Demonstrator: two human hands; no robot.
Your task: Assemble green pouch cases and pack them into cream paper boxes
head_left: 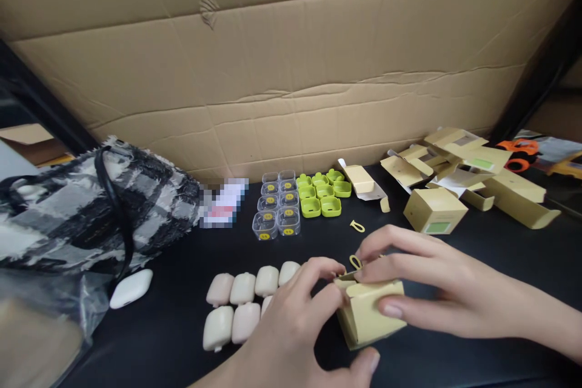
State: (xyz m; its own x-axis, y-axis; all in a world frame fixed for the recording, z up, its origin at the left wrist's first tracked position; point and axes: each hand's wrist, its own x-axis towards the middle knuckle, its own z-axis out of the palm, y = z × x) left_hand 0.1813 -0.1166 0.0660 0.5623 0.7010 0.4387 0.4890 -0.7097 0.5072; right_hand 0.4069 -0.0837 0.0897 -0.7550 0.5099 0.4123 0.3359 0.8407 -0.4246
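Near the front edge of the black table [454,351], I clasp the small yellow box [370,315] between my left hand [291,327] and right hand [422,285], fingertips pinching its top flap beside the yellow loop [355,262].

Small tan carton [369,313], top open, tilted on black tabletop.

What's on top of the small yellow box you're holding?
A yellow loop sits at the open top of the small yellow box, between both hands' fingertips. The box's inside is hidden by fingers.
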